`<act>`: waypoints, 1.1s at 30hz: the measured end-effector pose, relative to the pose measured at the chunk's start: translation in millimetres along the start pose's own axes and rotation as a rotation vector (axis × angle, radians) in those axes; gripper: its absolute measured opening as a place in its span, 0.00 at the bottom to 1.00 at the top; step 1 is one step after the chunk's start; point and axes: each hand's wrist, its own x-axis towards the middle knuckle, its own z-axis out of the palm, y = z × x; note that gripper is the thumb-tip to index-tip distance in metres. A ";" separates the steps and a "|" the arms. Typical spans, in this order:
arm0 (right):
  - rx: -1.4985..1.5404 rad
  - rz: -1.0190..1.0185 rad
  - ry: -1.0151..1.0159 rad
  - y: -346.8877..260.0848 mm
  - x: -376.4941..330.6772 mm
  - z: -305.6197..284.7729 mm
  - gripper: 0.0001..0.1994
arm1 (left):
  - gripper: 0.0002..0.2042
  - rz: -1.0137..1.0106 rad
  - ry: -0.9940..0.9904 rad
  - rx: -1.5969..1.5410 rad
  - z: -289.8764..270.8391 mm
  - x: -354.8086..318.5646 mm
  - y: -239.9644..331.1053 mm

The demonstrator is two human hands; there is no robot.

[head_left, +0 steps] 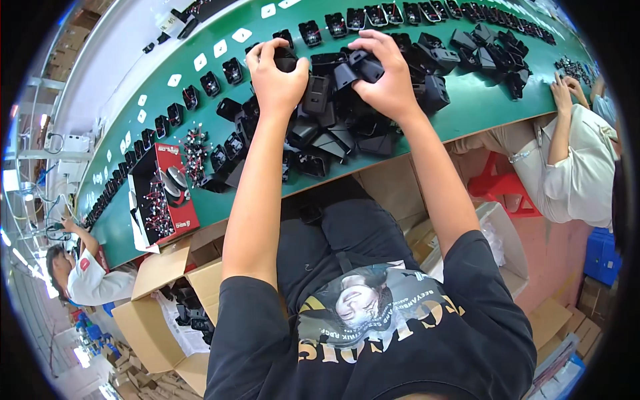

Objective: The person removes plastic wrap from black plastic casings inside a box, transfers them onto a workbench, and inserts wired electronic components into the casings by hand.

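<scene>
Black plastic housings [333,127] are heaped on the green worktop [467,117], pretty much dead centre. The left hand [275,77] is closed in a grip on one black piece [287,61] at the pile's 11 o'clock edge, and the right hand [387,73] is wrapped around another black housing [360,67] at about 1 o'clock. A red box [163,193] of small parts is parked at 9 o'clock, with a cardboard carton [167,293] seen below the worktop at 7.

Both hands, left hand [277,77] and right hand [387,77], on the pile of black plastic housings [333,127], right of the red box [165,193].
</scene>
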 end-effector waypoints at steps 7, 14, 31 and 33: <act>-0.075 -0.069 -0.112 12.8 12.7 -2.3 0.25 | 0.13 0.239 0.247 0.014 -59.5 -60.8 47.2; -0.084 -0.218 -0.034 -17.4 2.1 -39.2 0.21 | 0.18 0.034 -0.296 0.399 -74.8 -269.9 53.2; -0.750 0.126 -0.689 -35.8 108.9 98.8 0.12 | 0.23 0.317 -0.131 0.336 -65.3 -199.5 13.4; -0.897 0.184 -0.742 -20.2 114.4 130.0 0.15 | 0.25 0.302 -0.102 0.412 -59.2 -204.1 13.7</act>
